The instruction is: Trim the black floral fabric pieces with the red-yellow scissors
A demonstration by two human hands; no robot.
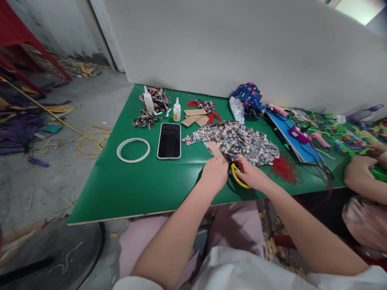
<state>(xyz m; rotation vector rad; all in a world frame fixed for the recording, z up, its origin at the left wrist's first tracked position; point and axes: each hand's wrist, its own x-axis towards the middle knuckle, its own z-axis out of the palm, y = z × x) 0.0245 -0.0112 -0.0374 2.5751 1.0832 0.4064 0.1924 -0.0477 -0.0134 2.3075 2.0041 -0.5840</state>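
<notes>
My right hand (252,174) is closed around the handles of a pair of scissors (240,179) with yellow and red grips. Their blades point up and left, close to my left hand (214,173). That hand is closed on a tan cardboard piece (215,150), which sticks out above the fingers. Floral fabric (242,141), dark with small pale flowers, lies spread just beyond both hands. Whether the blades touch the cardboard or the fabric, I cannot tell. More tan cardboard pieces (193,117) are stacked farther back, beside a floral scrap with red threads (208,106).
Left on the green table (133,189) are a phone (169,141), a white ring (133,160) and two glue bottles (177,110), (148,100). Red threads (286,169), a blue folder (298,137) and cables lie right. Another person's hands (359,173) work at far right.
</notes>
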